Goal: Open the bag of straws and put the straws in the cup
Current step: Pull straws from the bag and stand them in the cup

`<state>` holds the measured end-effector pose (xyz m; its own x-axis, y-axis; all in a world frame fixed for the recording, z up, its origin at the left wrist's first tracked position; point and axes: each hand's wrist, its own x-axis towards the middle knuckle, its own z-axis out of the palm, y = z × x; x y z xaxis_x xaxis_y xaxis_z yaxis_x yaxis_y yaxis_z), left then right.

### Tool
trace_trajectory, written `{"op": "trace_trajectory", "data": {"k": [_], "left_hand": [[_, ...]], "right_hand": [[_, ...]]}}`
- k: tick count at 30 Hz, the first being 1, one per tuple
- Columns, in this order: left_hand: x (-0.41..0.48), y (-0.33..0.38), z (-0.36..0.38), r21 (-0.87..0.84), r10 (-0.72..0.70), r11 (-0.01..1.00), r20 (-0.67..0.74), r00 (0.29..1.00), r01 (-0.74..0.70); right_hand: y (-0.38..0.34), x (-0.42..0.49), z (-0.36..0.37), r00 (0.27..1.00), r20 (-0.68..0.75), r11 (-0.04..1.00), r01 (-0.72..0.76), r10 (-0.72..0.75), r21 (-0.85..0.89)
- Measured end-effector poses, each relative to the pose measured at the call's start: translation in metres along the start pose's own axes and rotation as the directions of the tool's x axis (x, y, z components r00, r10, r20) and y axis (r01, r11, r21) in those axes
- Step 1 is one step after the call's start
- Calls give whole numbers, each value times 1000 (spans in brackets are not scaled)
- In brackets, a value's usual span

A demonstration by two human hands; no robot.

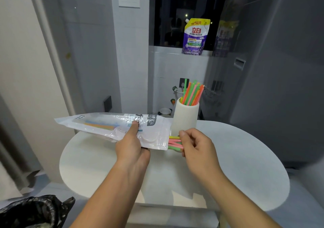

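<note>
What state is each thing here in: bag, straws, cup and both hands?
Bag: open at its right end, held above the table.
Left hand: grips the bag, thumb on top.
Loose straws: sticking partly out of the bag.
Right hand: pinches the loose straws.
Cup: upright on the table, part filled.
Cup straws: standing, leaning right.

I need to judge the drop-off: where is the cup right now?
In the head view the white cup stands at the far edge of the round table, right of centre, just beyond the right hand and beside the bag.
</note>
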<state>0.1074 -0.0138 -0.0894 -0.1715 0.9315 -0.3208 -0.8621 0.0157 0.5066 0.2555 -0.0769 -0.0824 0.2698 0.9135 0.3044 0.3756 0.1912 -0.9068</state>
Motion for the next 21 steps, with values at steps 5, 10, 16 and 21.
{"op": "trace_trajectory", "data": {"k": [5,10,16,21], "left_hand": [[-4,-3,2,29,-29,999,41,999,28],[-6,-2,3,33,-42,999,43,998,41],[-5,1,3,26,-48,999,21,999,48],[-4,2,1,26,-50,998,-1,999,50]], "right_hand": [[-2,3,0,999,-50,998,-6,9,60],[-1,4,-4,994,-111,995,-3,15,102],[-3,5,-12,981,-181,992,-49,70,119],[-16,-4,-9,989,-5,925,-138,150,355]]}}
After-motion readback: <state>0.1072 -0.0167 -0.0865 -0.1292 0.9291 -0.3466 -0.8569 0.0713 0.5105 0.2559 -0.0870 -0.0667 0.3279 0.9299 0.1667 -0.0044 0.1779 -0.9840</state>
